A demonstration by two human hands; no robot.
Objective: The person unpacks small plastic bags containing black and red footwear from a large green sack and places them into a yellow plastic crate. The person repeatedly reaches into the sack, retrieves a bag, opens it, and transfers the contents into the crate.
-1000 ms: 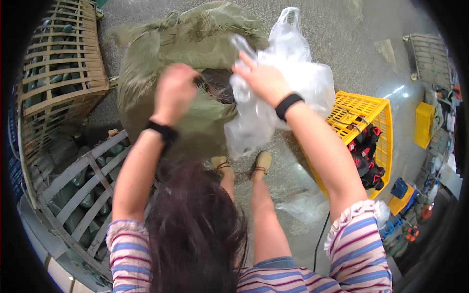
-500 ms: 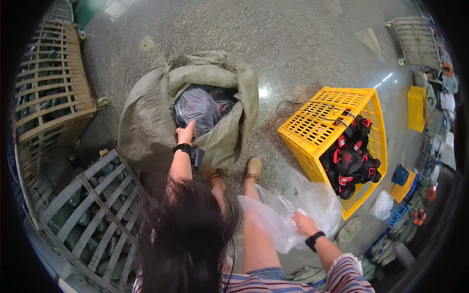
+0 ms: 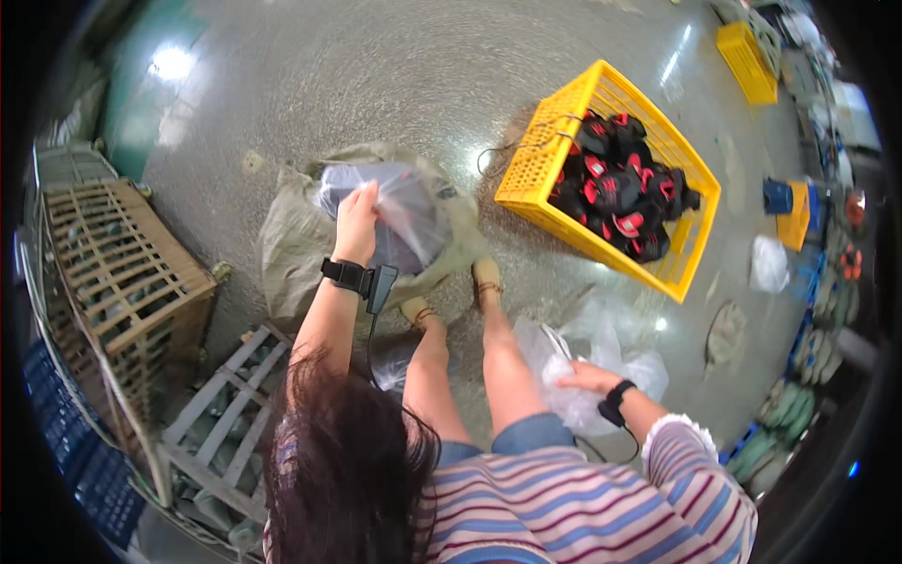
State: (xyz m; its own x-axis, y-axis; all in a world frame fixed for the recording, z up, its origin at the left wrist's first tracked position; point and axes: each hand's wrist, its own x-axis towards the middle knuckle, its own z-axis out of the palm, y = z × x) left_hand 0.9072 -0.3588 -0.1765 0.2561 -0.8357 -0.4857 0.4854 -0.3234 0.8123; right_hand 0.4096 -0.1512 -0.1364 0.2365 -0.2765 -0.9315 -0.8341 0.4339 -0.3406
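Observation:
My left hand (image 3: 357, 221) is closed on the top of a clear plastic bag (image 3: 409, 221) with something dark inside, its contents blurred through the film. Below and around that bag lies the grey-green woven sack (image 3: 289, 254), its mouth largely covered by it. On the other side, my right hand (image 3: 592, 378) grips a loose bunch of thin clear plastic bags (image 3: 644, 376) beside my right knee. A yellow plastic crate (image 3: 526, 174), tilted in view, stands ahead to the right, filled with black-and-red shoes (image 3: 620, 188).
Wooden slatted crates (image 3: 122, 258) holding greenish objects stand at the left, with a grey slatted frame (image 3: 221, 395) nearer me. A cord lies over the yellow crate's side. At right are a second yellow crate (image 3: 747, 64) and a white plastic bundle (image 3: 770, 265).
My left hand has lifted the bag with dark contents up out of the sack's opening. My right hand still holds the clear bags. The view has shifted, showing more into the yellow crate.

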